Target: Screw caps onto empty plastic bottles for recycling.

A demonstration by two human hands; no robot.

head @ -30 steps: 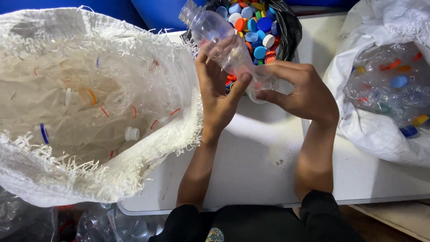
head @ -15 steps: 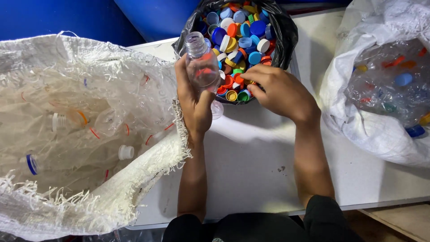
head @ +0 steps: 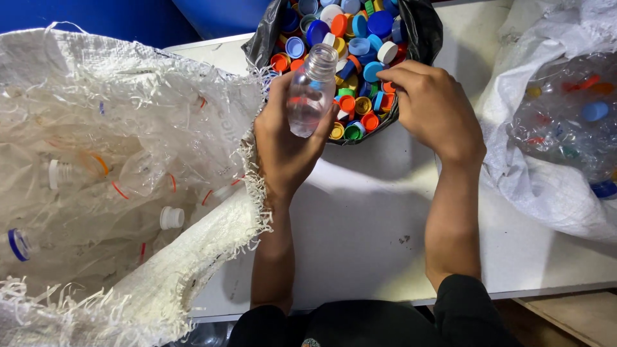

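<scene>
Clear plastic bottle (head: 311, 93), uncapped, upper centre of frame, neck pointing up toward the top edge, body slightly tilted. Left hand (head: 286, 144) holds it: grip wrapped narrow around the lower half, thumb on the right side, fingers behind. Bottle overlaps the near rim of the black bag (head: 424, 32) at top centre, which is open and full of loose bottle caps (head: 360, 45): blue, orange, white, green, yellow, red mixed.

Right hand (head: 434, 106) sits right of centre, upper part of frame, palm down, fingers (head: 395, 77) curled and touching the caps at the bag's right edge; whether the grip holds a cap, cannot tell, fingertips hide it. Hands near each other, not touching.

White worktop (head: 360, 238) under both forearms, centre to lower right, a small dark speck on it. Big white woven sack (head: 116, 193) fills the left half, frayed edge just beside the left wrist; clear bottles show through the weave, some with red or orange neck rings, one blue cap far left. Second white sack (head: 533, 186) at the right edge, semi-transparent, crushed clear bottles with coloured caps inside. Blue surface behind at top left. Dark sleeves at the bottom edge
</scene>
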